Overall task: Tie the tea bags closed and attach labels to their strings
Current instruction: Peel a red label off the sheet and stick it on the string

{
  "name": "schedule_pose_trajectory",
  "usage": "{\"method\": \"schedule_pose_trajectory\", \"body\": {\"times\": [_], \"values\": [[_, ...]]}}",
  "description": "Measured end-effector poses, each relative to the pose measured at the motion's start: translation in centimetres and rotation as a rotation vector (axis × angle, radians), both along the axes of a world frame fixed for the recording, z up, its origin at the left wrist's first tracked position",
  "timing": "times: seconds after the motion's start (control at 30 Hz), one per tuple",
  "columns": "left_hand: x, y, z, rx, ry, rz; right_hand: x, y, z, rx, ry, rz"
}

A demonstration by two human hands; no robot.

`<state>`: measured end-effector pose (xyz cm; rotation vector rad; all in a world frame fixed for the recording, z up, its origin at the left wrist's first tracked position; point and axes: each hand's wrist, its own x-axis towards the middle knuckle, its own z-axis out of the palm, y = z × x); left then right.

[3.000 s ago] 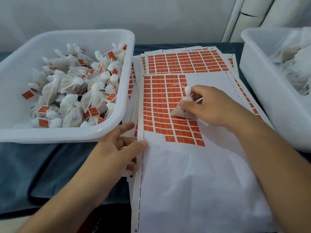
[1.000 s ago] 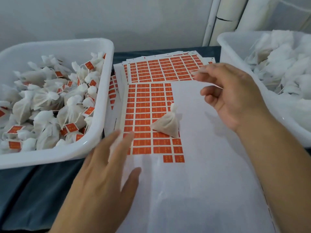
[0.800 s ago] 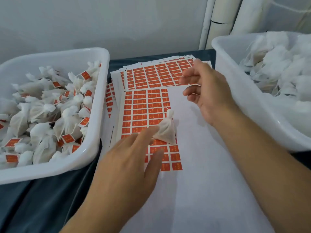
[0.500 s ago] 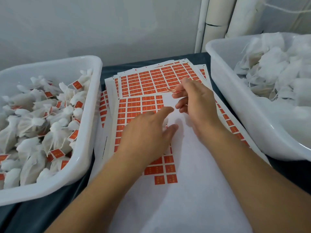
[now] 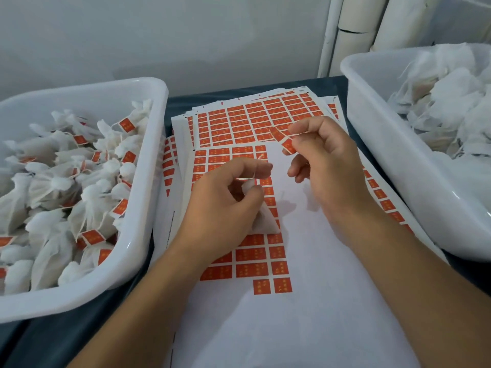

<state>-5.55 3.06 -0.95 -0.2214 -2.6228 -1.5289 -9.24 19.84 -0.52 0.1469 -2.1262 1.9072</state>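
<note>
Bare forearms, no sleeves visible

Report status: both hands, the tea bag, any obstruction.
Left hand holds tea bag, fingers pinching its string. Right hand pinches peeled orange label. Label not yet on string. Nothing between them.

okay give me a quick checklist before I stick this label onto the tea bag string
1. Label peeled and pinched in the right hand: ok.
2. String held by the left hand: ok.
3. Tea bag tied closed: cannot tell, the left hand covers its neck.
4. String end free between the hands: ok, it sticks up past the left fingers.
5. Label's sticky side facing the string: cannot tell.
6. Left bin in reach for the finished bag: ok.
</note>
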Motion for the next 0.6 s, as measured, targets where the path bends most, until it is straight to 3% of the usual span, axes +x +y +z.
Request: {"method": "schedule_pose_trajectory", "body": {"times": [0.3, 0.6], "values": [[0.0, -0.3, 0.5, 0.099, 0.008, -0.029, 1.6, 0.0, 0.6, 0.161, 0.19, 0.269], [0.1, -0.6, 0.6, 0.145, 0.04, -0.135, 1.7, -0.5, 0.0, 0.389, 0.28, 0.291]]}}
